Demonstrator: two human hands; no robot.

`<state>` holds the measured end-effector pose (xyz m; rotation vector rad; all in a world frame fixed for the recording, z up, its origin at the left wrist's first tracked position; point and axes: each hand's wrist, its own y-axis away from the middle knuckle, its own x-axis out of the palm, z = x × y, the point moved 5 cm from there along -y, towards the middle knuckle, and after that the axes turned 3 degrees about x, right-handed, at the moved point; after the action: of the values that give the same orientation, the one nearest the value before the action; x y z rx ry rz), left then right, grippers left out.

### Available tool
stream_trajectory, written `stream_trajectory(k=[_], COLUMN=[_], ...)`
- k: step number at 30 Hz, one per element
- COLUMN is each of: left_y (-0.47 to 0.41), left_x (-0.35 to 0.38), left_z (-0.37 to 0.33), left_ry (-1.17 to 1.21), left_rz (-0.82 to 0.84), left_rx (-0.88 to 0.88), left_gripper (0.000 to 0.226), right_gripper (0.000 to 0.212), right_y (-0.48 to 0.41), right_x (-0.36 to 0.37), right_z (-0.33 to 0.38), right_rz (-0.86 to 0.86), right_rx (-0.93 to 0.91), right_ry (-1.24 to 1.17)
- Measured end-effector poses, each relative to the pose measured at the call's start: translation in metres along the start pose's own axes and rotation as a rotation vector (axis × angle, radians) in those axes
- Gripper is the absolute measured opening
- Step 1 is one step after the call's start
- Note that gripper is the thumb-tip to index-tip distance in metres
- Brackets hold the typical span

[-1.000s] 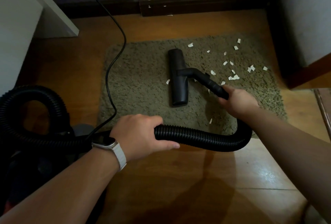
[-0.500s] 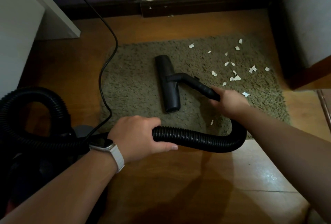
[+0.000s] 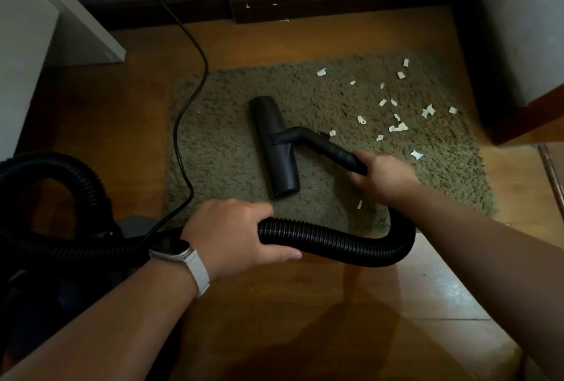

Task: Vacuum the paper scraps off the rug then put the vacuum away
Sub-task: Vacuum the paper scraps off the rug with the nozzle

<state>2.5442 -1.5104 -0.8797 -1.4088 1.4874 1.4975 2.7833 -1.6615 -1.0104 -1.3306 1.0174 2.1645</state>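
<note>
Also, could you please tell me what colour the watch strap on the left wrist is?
The watch strap is white, seen best in the head view.

The left forearm [image 3: 106, 322] and right forearm [image 3: 488, 255] are both bare. Behind the left hand [image 3: 232, 234], the wrist wears a smartwatch [image 3: 169, 250] with a dark rounded-rectangle face in a pale case, on a wide white band [image 3: 200, 272]

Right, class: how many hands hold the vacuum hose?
2. The left hand grips the ribbed hose by the near edge of the rug; the right hand holds the rigid tube behind the nozzle. None hidden.
</note>
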Motion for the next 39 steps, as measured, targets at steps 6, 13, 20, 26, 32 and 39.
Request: stream_trajectory(k=[6, 13, 20, 26, 32, 39], left_y=[-0.004, -0.029, -0.045, -0.073, -0.081, -0.079], left_x=[0.003, 0.017, 0.025, 0.021, 0.027, 0.036], left_z=[0.003, -0.011, -0.027, -0.038, -0.044, -0.034], left_ry=[0.04, 0.015, -0.045, -0.074, -0.059, 0.054], left_rz=[-0.024, 0.058, 0.072, -0.02, -0.073, -0.099], left_rx=[-0.014, -0.038, -0.016, 0.041, 0.045, -0.023], left_gripper=[0.077, 0.07, 0.073, 0.081, 0.087, 0.092], right_gripper=[0.028, 0.025, 0.015, 0.013, 0.014, 0.009], right_y=[0.0, 0.025, 0.068, 0.091, 0.094, 0.074], right_x=[-0.014, -0.031, -0.024, -0.032, -0.033, -0.026], right_z=[-0.021, -0.079, -0.125, -0.169, -0.182, -0.167], right_rz=[-0.079, -0.126, -0.207, -0.277, -0.26, -0.171], right_rx=[0.071, 0.247, 0.413, 0.52, 0.553, 0.49], right_ry=[-0.032, -0.082, -0.299, -0.41, -0.488, -0.478])
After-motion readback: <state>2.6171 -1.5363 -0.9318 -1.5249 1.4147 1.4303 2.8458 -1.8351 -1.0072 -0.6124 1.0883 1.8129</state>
